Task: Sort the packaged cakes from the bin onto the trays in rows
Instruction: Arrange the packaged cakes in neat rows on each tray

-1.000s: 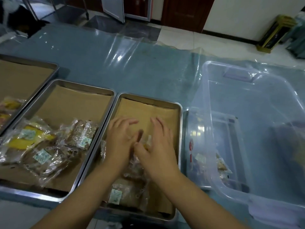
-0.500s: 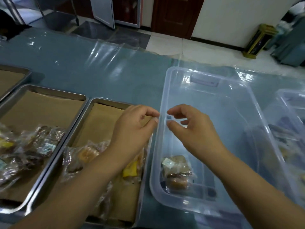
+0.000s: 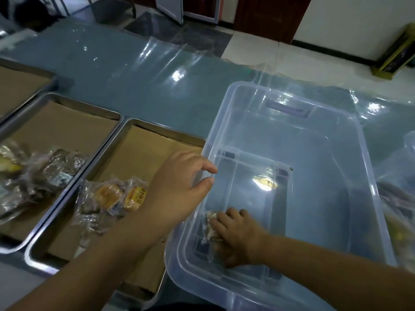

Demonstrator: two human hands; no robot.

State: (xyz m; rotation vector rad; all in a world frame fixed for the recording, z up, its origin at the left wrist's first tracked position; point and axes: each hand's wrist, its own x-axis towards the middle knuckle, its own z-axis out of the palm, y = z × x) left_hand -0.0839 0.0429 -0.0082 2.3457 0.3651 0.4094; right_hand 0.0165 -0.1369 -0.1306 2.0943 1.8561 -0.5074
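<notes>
A clear plastic bin stands on the table at centre right. My right hand reaches down into its near left corner and curls round a packaged cake lying on the bin floor. My left hand is at the bin's left rim, thumb and forefinger closing on the edge. Left of the bin is a steel tray lined with brown paper, holding several packaged cakes in a loose bunch.
A second lined tray further left carries several wrapped cakes. A third tray shows at the far left. Another clear bin with more wrapped cakes sits at the right edge. Clear plastic sheeting covers the blue table.
Both hands left the cakes in the nearest tray and moved right. The right hand dropped into the bin onto the cake; the left hand came to the bin's rim.
</notes>
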